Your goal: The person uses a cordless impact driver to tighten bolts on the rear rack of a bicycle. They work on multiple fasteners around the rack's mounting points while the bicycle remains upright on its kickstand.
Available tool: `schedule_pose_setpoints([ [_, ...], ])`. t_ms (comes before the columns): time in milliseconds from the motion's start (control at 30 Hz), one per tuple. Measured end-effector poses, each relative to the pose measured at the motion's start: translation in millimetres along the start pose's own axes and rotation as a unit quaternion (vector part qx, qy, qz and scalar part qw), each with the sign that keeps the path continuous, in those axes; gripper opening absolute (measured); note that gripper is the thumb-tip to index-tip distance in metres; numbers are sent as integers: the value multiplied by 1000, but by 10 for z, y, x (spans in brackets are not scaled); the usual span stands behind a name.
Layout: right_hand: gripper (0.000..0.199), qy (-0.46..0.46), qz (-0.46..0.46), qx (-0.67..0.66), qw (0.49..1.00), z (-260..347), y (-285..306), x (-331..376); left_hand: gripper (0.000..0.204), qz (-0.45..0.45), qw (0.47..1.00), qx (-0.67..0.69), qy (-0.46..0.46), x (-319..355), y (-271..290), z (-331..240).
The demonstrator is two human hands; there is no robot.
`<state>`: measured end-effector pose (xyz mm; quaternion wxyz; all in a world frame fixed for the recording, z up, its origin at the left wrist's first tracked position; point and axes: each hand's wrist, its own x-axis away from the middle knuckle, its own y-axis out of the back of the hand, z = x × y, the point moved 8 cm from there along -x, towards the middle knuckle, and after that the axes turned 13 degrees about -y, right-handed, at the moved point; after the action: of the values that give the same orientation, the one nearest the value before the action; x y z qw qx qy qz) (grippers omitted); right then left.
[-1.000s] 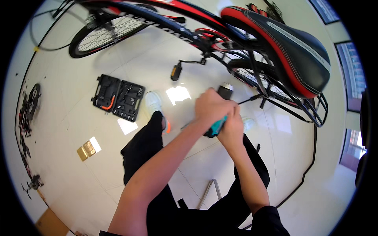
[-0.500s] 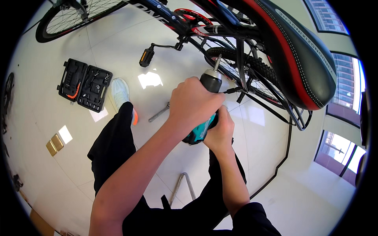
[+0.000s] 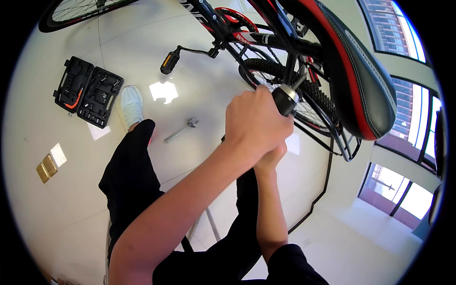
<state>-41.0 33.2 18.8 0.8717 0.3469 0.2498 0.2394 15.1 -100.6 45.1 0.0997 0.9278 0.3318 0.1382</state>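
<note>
A cordless drill [image 3: 285, 98] with a black and silver chuck points away to the upper right. My left hand [image 3: 256, 122] is closed round its body just behind the chuck. Below it, partly covered, my right hand [image 3: 271, 156] is closed on the drill's lower part, which both hands hide. The bit [image 3: 299, 81] overlaps the rear of a bicycle, near its rear wheel [image 3: 266, 66]; whether it touches anything I cannot tell. The black and red saddle [image 3: 358, 78] lies to the right of the drill. The crank's pedal [image 3: 170, 61] sticks out to the left.
On the floor at left lies an open black tool case [image 3: 89, 92] with bits and an orange piece. An adjustable wrench [image 3: 181, 130] lies near my light shoe [image 3: 131, 105]. Farther left are brass floor plates [image 3: 46, 168]. Windows [image 3: 403, 109] line the right wall.
The drill and both hands have moved right, toward the bicycle's rear, and the chuck now tilts more to the right. The view has shifted, showing more of the wrench.
</note>
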Motion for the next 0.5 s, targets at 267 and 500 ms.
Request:
schedule_pose_setpoints([
  [267, 59, -32, -52, 26, 998, 36, 260, -163, 49, 36, 996, 51, -60, -55, -93, -194],
  [500, 49, 44, -23, 113, 992, 113, 346, -233, 54, 25, 994, 104, -27, -140, -160, -174],
])
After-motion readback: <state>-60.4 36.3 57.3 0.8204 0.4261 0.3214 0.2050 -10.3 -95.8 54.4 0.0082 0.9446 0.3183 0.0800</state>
